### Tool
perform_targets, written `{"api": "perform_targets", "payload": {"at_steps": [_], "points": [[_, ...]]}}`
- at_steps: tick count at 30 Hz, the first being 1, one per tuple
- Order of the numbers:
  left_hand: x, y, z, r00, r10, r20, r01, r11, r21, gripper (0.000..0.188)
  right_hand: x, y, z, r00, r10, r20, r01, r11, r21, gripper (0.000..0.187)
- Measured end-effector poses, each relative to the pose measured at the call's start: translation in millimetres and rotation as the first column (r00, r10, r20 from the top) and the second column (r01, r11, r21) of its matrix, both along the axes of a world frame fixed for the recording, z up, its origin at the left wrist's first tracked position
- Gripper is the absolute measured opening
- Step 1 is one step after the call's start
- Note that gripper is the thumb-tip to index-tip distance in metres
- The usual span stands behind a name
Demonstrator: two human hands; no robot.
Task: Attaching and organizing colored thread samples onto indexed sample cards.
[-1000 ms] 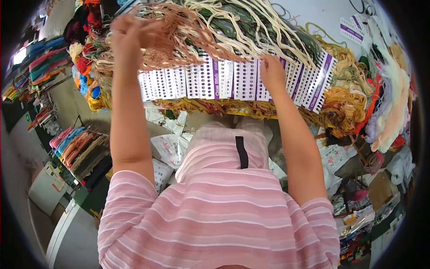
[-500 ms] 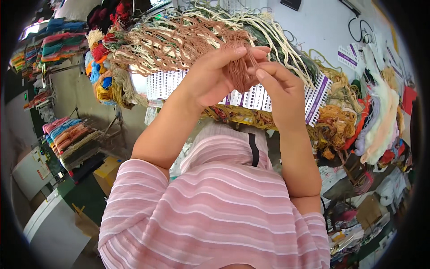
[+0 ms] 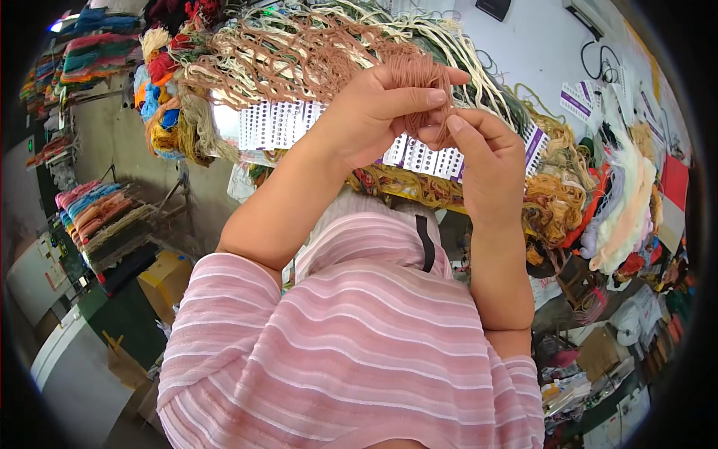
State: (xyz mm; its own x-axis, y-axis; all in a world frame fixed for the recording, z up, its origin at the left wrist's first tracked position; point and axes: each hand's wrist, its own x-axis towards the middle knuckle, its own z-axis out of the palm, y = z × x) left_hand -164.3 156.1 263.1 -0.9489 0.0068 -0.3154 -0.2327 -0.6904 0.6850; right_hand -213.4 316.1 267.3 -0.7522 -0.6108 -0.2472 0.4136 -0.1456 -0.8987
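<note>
Brownish-pink yarn (image 3: 416, 69) is looped around the fingers of my left hand (image 3: 378, 112), whose thumb presses on the strands. My right hand (image 3: 490, 153) meets it from the right, thumb and forefinger pinching the lower end of the same yarn. Both hands are raised above the table's near side. Behind them lies a spread of loose brown yarn (image 3: 299, 60), mixed with cream strands (image 3: 467, 56). White cards with rows of holes (image 3: 273, 126) and purple bands lie under the yarn, partly covered by my hands.
Mustard-coloured yarn (image 3: 557, 206) hangs at the table's right front. Beyond it hang white and peach skeins (image 3: 624, 202). Multicoloured yarn bundles (image 3: 161, 112) crowd the left end. Racks of coloured skeins (image 3: 101, 213) stand farther left, near a cardboard box (image 3: 164, 280).
My left hand has turned and its thumb has closed down over the yarn. The loops now wrap the fingers instead of hanging below. Both hands have shifted slightly right.
</note>
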Motion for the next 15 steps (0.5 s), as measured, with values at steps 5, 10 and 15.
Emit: {"api": "perform_targets", "payload": {"at_steps": [5,10,15], "points": [[2.7,0.0,2.2,1.000,0.004,0.019,-0.005,1.000,0.015,0.039,3.7,-0.9,0.8,1.000,-0.008,0.021,0.008,1.000,-0.003,0.017],[5.3,-1.0,0.6,1.000,-0.008,-0.007,0.009,0.999,0.038,0.039,5.5,-0.5,0.6,1.000,-0.003,0.013,0.004,1.000,-0.020,0.016],[4.3,0.8,-0.3,1.000,-0.026,-0.006,0.026,0.999,0.036,0.038,9.1,1.2,3.6,0.999,-0.029,0.045,0.031,0.999,-0.040,0.016]]}}
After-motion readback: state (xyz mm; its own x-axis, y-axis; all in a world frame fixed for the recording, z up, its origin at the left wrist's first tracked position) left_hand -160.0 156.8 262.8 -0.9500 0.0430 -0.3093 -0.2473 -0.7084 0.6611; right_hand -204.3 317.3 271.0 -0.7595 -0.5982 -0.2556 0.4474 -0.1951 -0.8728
